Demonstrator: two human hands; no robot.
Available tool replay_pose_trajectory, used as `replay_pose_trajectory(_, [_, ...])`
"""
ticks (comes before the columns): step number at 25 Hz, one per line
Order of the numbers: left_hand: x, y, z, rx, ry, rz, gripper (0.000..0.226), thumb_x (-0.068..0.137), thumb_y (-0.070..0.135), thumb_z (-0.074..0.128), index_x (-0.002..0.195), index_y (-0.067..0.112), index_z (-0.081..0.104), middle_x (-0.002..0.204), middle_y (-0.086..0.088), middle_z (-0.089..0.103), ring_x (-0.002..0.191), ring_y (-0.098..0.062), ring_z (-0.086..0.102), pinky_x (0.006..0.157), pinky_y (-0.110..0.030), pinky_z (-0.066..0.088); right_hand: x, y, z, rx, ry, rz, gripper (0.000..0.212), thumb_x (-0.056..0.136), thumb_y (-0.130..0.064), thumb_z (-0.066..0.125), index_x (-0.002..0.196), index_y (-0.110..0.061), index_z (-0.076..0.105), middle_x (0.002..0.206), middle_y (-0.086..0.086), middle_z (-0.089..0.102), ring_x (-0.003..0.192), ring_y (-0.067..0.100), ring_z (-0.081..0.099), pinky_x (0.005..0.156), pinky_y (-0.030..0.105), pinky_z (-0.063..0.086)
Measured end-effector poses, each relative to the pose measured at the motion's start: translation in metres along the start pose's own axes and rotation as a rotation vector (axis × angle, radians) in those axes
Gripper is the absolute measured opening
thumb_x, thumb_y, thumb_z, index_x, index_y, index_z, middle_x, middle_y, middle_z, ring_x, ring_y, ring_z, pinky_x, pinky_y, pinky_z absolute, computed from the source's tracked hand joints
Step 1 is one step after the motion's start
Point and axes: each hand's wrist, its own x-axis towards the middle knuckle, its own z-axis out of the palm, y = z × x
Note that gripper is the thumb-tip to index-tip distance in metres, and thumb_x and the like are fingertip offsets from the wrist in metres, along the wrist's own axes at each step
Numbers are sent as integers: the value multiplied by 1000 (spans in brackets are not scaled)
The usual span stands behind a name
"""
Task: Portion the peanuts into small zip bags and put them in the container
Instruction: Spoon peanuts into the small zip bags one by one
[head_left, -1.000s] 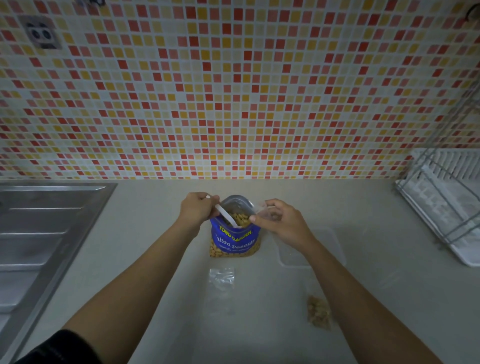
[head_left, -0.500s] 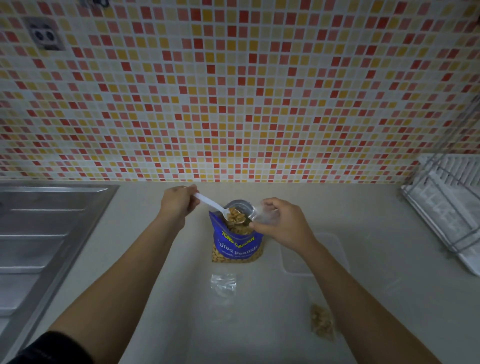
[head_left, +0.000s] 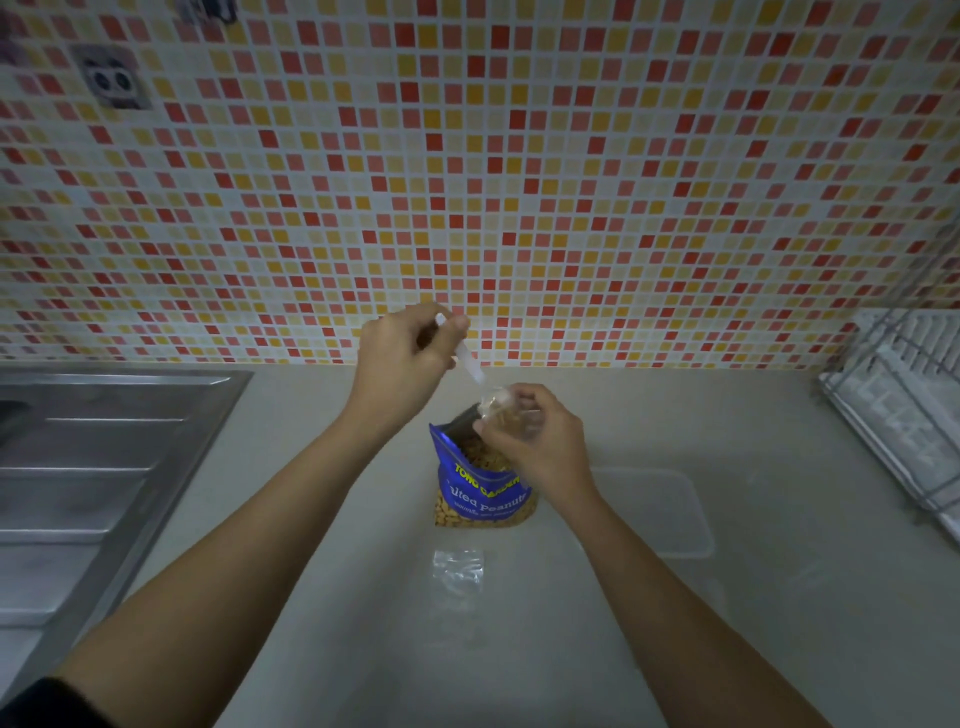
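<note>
- Stock: one flat, clear spare zip bag (head_left: 458, 571) lies unfilled on the counter (head_left: 322, 597), nearer than the right hand (head_left: 543, 441) and left hand (head_left: 397, 358).
- Blue foil peanut pouch (head_left: 483, 480) stands open beneath the right hand. The clear, round-cornered container (head_left: 675, 519) to that hand's right appears empty.
- Right hand pinches a small zip bag (head_left: 506, 410) open. Left hand grips a white plastic spoon (head_left: 465, 361), tipped into it.
- Judgement: filling under way; sealing and stowing outstanding.
</note>
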Motion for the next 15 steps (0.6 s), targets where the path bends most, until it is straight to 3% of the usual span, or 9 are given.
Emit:
replay_pose_trajectory(2, [0,7,-9,29,95,132,26,89,26,56,75,7,65,57,-12,65,55,-21,64,55,-33,50,1,-1,1,70,29,33,42,63,-27,83,99,-25,61,91,-7,68,81,6,64,70,16,52])
replay_pose_trajectory(4, [8,-2,-15,-140,225,13,21,90,21,56,75,9,65,58,-5,64,51,-9,63,54,-27,51,1,1,-3,78,42,45,46,65,-29,82,105,-23,60,91,-14,64,82,-1,60,65,6,48])
replay_pose_trajectory(6, [12,-23,-11,-257,306,-137,22,90,19,56,69,18,63,55,4,62,46,0,58,52,-22,49,2,6,-10,93,71,55,48,66,-31,82,107,-22,60,92,-13,63,83,-1,60,64,4,46])
replay_pose_trajectory(8, [2,-46,6,-151,168,-187,25,90,22,57,66,23,62,52,4,62,45,1,56,57,-25,48,1,12,-17,93,81,77,45,66,-33,81,104,-25,60,92,-7,66,82,3,63,64,8,49])
replay_pose_trajectory(11, [-22,-66,34,127,-157,-22,19,90,23,58,78,13,69,62,-3,67,56,-7,61,59,-18,44,-1,24,-25,64,7,130,37,66,-35,80,93,-33,56,88,-6,67,77,5,64,63,10,48])
replay_pose_trajectory(13, [-29,-66,47,177,-229,57,19,90,22,58,83,8,70,70,-6,71,63,-16,62,60,-16,43,-3,28,-28,58,-31,137,35,66,-34,81,90,-33,55,85,-5,68,73,1,64,62,8,47])
replay_pose_trajectory(15, [-28,-65,57,217,-210,36,23,91,22,57,81,5,70,70,-10,71,61,-19,60,59,-23,45,-4,29,-29,48,-45,140,37,66,-36,80,93,-32,55,87,-5,69,78,6,65,66,13,48])
